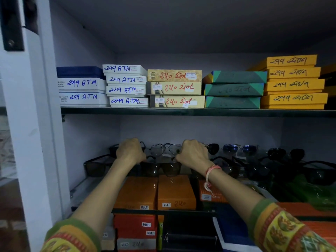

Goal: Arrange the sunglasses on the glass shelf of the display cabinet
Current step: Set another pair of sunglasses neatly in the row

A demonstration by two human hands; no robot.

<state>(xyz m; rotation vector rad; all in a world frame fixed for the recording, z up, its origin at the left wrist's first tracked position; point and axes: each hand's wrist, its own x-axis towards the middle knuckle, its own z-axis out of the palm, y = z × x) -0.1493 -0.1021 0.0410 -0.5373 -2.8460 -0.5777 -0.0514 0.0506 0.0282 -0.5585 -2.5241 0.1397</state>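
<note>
Both my hands reach into the cabinet over the glass shelf (85, 186). My left hand (130, 150) and my right hand (192, 153) each grip one end of a dark brown-lensed pair of sunglasses (161, 168) at the shelf's front middle. Behind it stands a thin-framed aviator pair (165, 149). A black pair (96, 165) sits at the left. More dark pairs line the right, among them a blue-lensed one (238, 149) and black ones (285, 153). The lenses under my hands are partly hidden.
Orange boxes (176, 191) marked MULTI lie under the glass shelf. The upper shelf (181, 111) carries stacks of labelled white, beige, green and yellow boxes. The white cabinet frame (36, 124) rises on the left. A green bag (309, 190) lies at the right.
</note>
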